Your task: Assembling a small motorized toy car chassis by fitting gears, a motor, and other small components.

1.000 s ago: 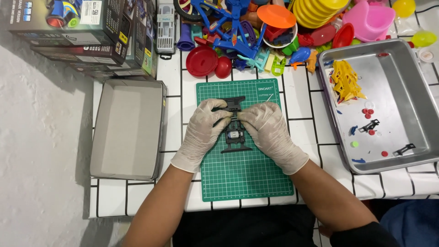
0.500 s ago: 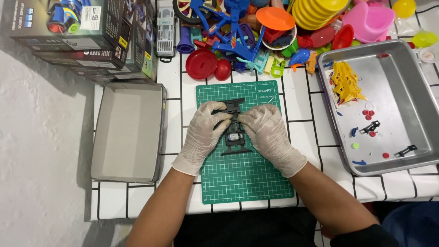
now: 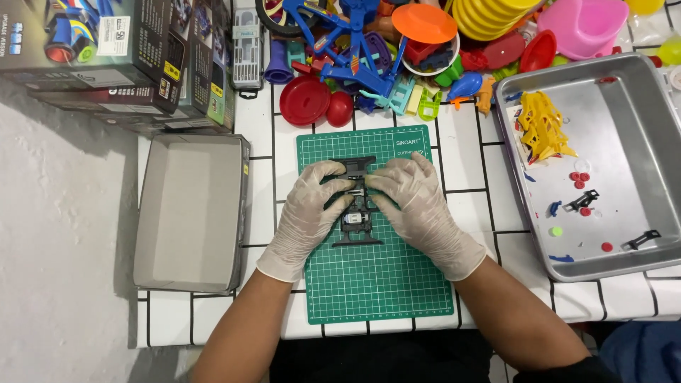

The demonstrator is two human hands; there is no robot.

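A: What are the fingers doing?

B: The left hand [image 3: 306,213] and right hand [image 3: 418,206], both gloved, pinch the black toy car chassis [image 3: 357,206] from either side, fingertips closed on its middle, over the green cutting mat [image 3: 376,284].

A: How will it handle?

B: Light, stiff plastic, likely brittle; hold the frame rails. An empty cardboard box [image 3: 190,213] sits left, the metal tray [image 3: 624,262] of small parts right, and a toy pile [image 3: 397,57] crowds the far edge.

White tiled table [image 3: 468,142] with dark grout — rough white wall [image 3: 64,248] at left.
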